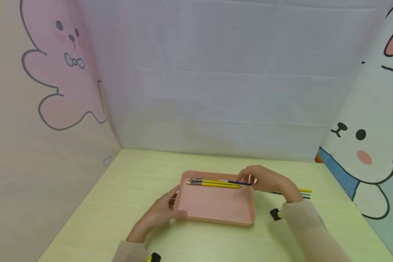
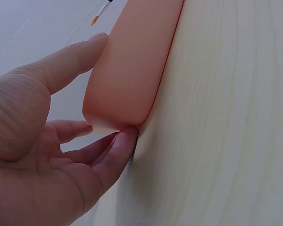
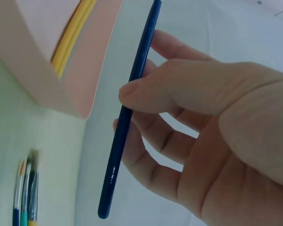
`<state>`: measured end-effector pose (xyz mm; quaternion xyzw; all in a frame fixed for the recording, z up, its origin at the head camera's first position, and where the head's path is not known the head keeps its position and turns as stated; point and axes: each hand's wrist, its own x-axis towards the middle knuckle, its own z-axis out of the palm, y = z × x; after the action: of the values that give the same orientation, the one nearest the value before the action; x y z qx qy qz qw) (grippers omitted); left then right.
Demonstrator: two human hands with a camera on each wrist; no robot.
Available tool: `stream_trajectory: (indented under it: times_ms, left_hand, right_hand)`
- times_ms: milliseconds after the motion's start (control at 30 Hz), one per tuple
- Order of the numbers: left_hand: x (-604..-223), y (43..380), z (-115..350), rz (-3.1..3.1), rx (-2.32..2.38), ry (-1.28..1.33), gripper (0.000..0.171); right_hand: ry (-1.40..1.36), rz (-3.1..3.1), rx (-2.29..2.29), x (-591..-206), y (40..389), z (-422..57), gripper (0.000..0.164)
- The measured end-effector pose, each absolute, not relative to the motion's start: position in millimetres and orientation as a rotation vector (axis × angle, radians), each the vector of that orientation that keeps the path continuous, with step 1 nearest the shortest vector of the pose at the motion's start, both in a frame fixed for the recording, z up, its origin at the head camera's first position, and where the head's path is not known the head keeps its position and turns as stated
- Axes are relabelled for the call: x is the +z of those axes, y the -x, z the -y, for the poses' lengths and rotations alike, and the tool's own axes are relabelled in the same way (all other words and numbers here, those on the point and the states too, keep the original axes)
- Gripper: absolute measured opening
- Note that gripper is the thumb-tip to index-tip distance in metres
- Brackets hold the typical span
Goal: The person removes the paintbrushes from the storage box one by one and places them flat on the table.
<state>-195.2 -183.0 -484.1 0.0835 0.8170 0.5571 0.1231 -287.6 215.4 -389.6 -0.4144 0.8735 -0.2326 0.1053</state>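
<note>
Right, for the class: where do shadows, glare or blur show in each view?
Head view: soft shadows on the table by the left hand and right sleeve; left wrist view: a faint shadow on the table near the tray; right wrist view: a small white fleck on the blue brush could be glare or print, and the loose brushes at lower left look slightly soft.

Tray (image 1: 213, 207) is looking plain peachy pink, one paintbrush (image 3: 124, 122) is rocking navy, a couple of brushes (image 1: 221, 185) are showing yellow, tabletop (image 1: 216, 243) is going pale yellow-green with faint woodgrain, cartoon bear (image 1: 75, 82) is sporting pink.
</note>
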Motion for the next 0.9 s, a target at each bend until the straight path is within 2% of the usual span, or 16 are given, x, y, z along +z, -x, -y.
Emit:
stream_trajectory:
  times_ms: [100,467,900]
  left_hand:
    - [-484,195,183,-2.385,1.623,-0.248,0.107]
    - [-485,196,183,-2.383,1.62,-0.228,0.108]
    - [-485,197,182,-2.401,1.602,-0.22,0.107]
  right_hand:
    - [1.188,-2.596,-0.7,-390,285,-226,0.058]
    - [1.06,-2.655,-0.771,-401,276,-266,0.044]
    - [0.947,-2.701,-0.807,-417,267,-298,0.048]
